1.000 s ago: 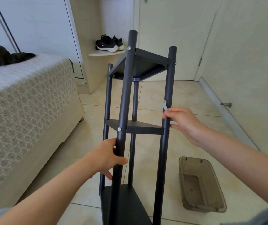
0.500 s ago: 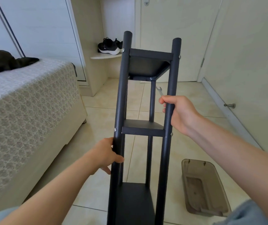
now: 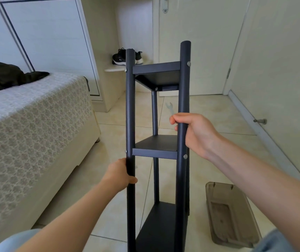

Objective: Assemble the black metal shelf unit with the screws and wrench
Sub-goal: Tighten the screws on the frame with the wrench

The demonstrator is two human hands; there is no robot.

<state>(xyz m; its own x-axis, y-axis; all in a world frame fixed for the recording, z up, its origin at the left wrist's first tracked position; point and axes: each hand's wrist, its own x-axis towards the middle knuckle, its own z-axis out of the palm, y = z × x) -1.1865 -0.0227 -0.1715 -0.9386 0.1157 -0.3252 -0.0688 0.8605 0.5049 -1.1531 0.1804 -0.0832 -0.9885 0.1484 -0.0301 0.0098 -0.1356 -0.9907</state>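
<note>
The black metal shelf unit stands upright on the tiled floor in front of me, with round posts and three shelves fixed by silver screws. My left hand grips the near left post below the middle shelf. My right hand grips the near right post above the middle shelf. The same hand also holds a small silver wrench, whose open jaw sticks up above the fingers.
A bed with a patterned cover stands close on the left. A shallow brown plastic tray lies on the floor at the right. A door and wall with a door stop are behind; black shoes sit on a corner ledge.
The shelf unit has turned about its upright axis, so its two near posts now face me squarely. My right hand moved from beside the right post to gripping it, wrench still in hand.
</note>
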